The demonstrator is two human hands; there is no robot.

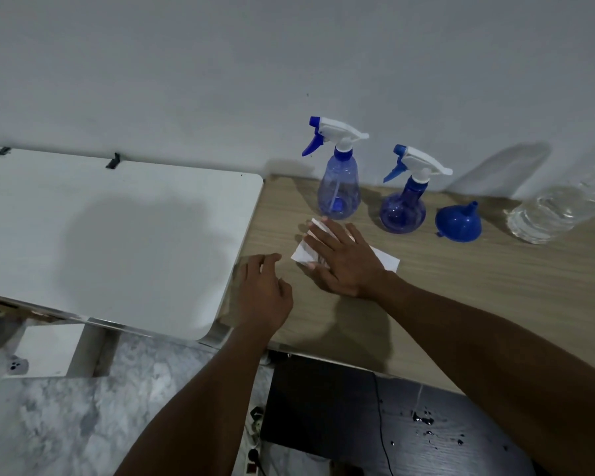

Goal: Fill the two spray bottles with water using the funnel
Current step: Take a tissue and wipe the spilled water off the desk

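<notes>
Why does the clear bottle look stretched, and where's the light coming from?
Head view: the wide-angle lens stretches and smears the clear bottle near the frame edge; shadows fall leftward onto the white table, so light likely comes from the right; the left hand is slightly blurred.

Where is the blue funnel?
In the head view, right of centre, the funnel sits mouth-down on the table between the round spray bottle and the clear water bottle.
</notes>
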